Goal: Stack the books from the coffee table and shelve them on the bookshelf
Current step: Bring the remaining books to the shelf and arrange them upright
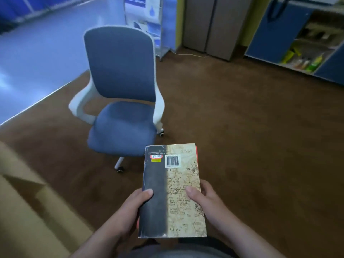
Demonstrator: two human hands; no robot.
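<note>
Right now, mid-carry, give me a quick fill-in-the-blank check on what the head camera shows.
The left hand and right hand grip the stack of books, each with a ___ pressed on the top cover.
The white label near the stack's far edge shows a ___.
The chair ahead has a seat and back coloured ___.
Missing words: thumb; barcode; blue.

Foreground: stack of map-covered paperback books (173, 192), left hand (130, 207) and right hand (206, 200) gripping opposite long edges.
Ahead, left: blue-and-white swivel chair (121, 90) on brown carpet (242, 136).
Near left: tan cardboard box (28, 211).
Far right: blue open shelf unit (307, 49), right of grey cabinet (210, 25).
</note>
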